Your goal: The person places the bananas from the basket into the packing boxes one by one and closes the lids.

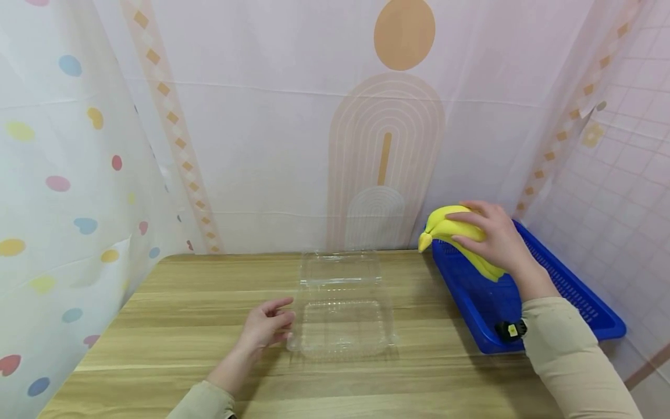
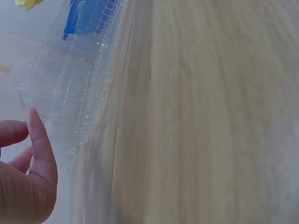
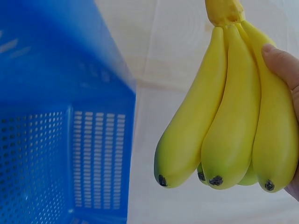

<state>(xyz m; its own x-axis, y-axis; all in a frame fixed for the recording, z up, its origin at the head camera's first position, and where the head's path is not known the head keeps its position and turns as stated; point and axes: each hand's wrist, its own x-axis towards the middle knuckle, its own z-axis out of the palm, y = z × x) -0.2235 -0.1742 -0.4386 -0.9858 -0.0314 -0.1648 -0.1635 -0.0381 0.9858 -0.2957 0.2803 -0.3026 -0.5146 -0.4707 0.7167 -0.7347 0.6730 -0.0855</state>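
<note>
My right hand grips a bunch of yellow bananas above the far left part of a blue basket. In the right wrist view the bananas have greenish lower ends with dark tips, and the thumb lies along one of them. A clear plastic clamshell container stands on the table with its lid raised at the back. My left hand is at the container's left side, fingers relaxed; in the left wrist view a fingertip is right at the clear rim.
Inside the basket's near end is a small black object with a yellow mark, partly behind the right sleeve. The wood-grain table ends at a patterned curtain behind, with more curtain on both sides.
</note>
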